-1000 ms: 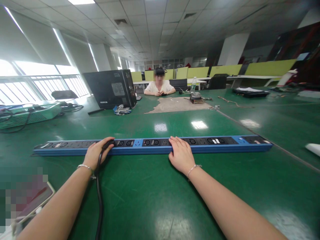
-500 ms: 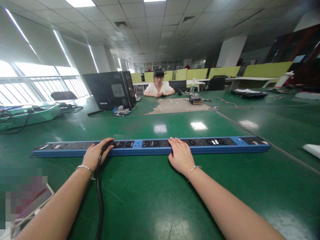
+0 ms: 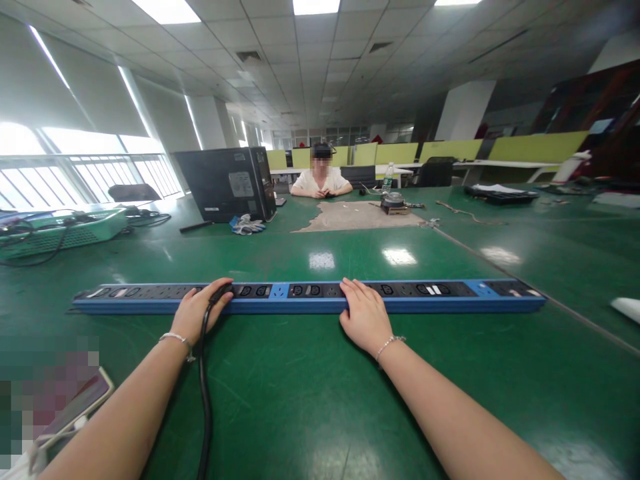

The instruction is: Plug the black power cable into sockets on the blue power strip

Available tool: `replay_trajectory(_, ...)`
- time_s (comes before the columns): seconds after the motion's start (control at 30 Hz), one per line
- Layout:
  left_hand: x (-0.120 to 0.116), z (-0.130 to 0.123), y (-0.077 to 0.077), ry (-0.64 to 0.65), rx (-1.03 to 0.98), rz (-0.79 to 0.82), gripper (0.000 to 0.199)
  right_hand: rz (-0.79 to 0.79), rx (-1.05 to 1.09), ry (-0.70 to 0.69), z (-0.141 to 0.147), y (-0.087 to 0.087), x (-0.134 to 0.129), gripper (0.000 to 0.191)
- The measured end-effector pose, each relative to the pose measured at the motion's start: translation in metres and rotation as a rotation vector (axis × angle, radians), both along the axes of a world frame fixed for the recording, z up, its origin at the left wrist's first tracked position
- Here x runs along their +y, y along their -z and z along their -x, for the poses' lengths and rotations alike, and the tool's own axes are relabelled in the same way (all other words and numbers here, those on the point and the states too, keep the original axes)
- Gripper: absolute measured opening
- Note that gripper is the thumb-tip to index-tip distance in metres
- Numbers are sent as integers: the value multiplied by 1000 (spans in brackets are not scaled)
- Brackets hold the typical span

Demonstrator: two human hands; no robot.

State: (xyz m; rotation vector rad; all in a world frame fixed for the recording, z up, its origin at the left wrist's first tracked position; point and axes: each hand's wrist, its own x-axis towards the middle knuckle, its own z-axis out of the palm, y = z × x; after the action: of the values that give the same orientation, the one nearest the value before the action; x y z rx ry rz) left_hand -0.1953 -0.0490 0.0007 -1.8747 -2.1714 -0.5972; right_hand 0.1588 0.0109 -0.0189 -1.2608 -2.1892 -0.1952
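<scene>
A long blue power strip [image 3: 310,305] with black sockets lies across the green table. My left hand [image 3: 203,310] is closed round a black plug [image 3: 220,291] at the strip's top face, left of the middle. From the plug a thick black cable [image 3: 204,387] runs down toward the near edge of the view. My right hand [image 3: 365,313] rests on the strip right of the middle, its fingers laid over the top and the thumb at the near side. Whether the plug sits in a socket is hidden by my left fingers.
A black computer case [image 3: 225,183] stands at the back left, with gloves [image 3: 247,225] beside it. At far left is a green basket [image 3: 95,233] with cables. A person [image 3: 321,180] sits across the table. A bottle [image 3: 388,179] stands behind a round metal object [image 3: 393,200].
The whole view has shifted slightly, with the scene a little lower and to the right. Both hands keep the same places on the strip.
</scene>
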Motion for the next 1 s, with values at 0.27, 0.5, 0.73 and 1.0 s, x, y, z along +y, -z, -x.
replay_trajectory(0.27, 3, 3, 0, -22, -22, 2, 45, 7, -5, -5, 0, 0, 1, 50)
replay_trajectory(0.5, 1, 2, -2, 5, 7, 6, 45, 9, 1, -3, 1, 0, 0, 50)
replay_trajectory(0.73, 1, 2, 1, -27, -5, -2, 45, 21, -3, -7, 0, -1, 0, 50)
replay_trajectory(1.0, 8, 10, 14, 48, -26, -82, 39, 7, 2, -6, 0, 0, 0, 49)
